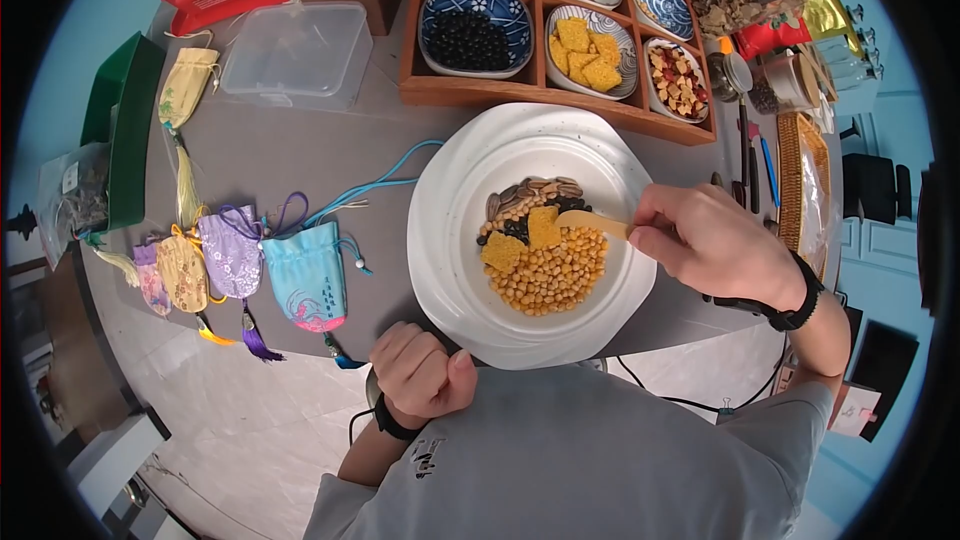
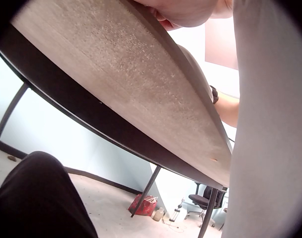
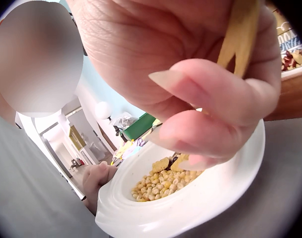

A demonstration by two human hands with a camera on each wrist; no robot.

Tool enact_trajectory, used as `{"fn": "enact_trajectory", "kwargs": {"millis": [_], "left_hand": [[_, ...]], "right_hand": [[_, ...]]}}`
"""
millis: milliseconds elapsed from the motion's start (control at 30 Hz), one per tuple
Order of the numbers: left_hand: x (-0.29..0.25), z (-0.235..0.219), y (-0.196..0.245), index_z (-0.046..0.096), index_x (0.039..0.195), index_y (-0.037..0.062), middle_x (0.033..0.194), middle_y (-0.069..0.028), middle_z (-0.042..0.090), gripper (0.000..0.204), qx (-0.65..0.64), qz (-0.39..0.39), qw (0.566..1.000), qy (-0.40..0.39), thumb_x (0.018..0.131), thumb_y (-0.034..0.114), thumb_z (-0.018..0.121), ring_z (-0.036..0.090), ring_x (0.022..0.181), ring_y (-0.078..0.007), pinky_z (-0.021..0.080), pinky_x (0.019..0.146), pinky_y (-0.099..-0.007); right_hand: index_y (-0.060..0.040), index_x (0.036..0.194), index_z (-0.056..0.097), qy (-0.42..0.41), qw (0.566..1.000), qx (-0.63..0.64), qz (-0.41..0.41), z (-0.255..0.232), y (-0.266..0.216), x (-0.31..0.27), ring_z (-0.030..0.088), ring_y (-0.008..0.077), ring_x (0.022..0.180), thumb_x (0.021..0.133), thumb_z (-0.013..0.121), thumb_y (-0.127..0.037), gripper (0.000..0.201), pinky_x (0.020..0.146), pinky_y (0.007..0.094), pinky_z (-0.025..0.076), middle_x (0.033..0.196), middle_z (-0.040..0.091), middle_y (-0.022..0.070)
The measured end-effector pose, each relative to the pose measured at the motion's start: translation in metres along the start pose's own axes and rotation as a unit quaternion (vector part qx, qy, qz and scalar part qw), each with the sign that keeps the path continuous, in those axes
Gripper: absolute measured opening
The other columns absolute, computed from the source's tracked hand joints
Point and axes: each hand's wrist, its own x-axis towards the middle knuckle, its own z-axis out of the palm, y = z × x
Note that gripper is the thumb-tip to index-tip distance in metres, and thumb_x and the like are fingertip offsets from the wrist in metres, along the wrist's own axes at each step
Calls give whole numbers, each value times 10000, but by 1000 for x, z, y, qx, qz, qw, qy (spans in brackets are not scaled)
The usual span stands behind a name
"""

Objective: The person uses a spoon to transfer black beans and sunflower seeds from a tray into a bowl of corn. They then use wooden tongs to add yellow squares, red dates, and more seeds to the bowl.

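My right hand grips a light wooden utensil, its far end over a white bowl in the head view. The bowl holds yellow corn-like kernels, two yellow square pieces, black beans and striped seeds. In the right wrist view the fingers curl round the utensil above the bowl. My left hand, fingers curled and holding nothing visible, rests at the table's front edge, left of the bowl's lower rim.
Behind the bowl stands a wooden compartment tray of filled dishes. Several drawstring pouches, among them a blue one, lie at left. A clear plastic box and a green bin stand further back. Jars and a wicker basket are at right.
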Motion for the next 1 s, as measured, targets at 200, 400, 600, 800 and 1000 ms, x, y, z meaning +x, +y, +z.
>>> {"fn": "enact_trajectory", "kwargs": {"millis": [200, 400, 600, 800, 1000], "left_hand": [[1, 0, 0, 353, 551, 84, 536, -32, 379, 388, 0, 1, 1000, 2, 801, 48, 649, 342, 427, -209, 252, 448, -332], [1, 0, 0, 350, 556, 84, 538, -31, 376, 391, 3, 2, 1000, 0, 800, 52, 652, 344, 429, -210, 254, 448, -333], [2, -2, 2, 354, 573, 59, 544, -49, 391, 385, -3, 0, 1000, -10, 839, 26, 630, 347, 450, -217, 260, 468, -329], [3, -2, 3, 358, 578, 45, 544, -58, 400, 388, 2, -5, 1000, -14, 869, 23, 615, 347, 459, -222, 262, 477, -329], [1, -1, 1, 344, 559, 77, 531, -35, 379, 398, 13, -7, 1000, -6, 823, 47, 640, 341, 437, -210, 253, 458, -326]], "right_hand": [[27, 903, 650, 3, 999, 32, -8, 3, 3, 0, 685, 394, 749, 934, 653, -111, 141, 669, 443, 505, 790, 686, 215], [31, 910, 629, 4, 999, 17, -41, -23, 1, 1, 614, 285, 633, 938, 645, -62, 99, 617, 388, 472, 736, 645, 160], [5, 934, 650, -44, 990, -122, -57, -64, -21, 23, 649, 301, 726, 926, 652, -77, 82, 693, 397, 488, 773, 646, 145], [-25, 990, 692, -54, 942, -237, -231, -63, -20, 50, 655, 313, 860, 937, 680, -119, 108, 760, 403, 490, 854, 678, 120], [-36, 1012, 706, -52, 949, -235, -205, -55, -24, 61, 645, 321, 923, 935, 696, -144, 133, 820, 411, 495, 920, 681, 125]]}}
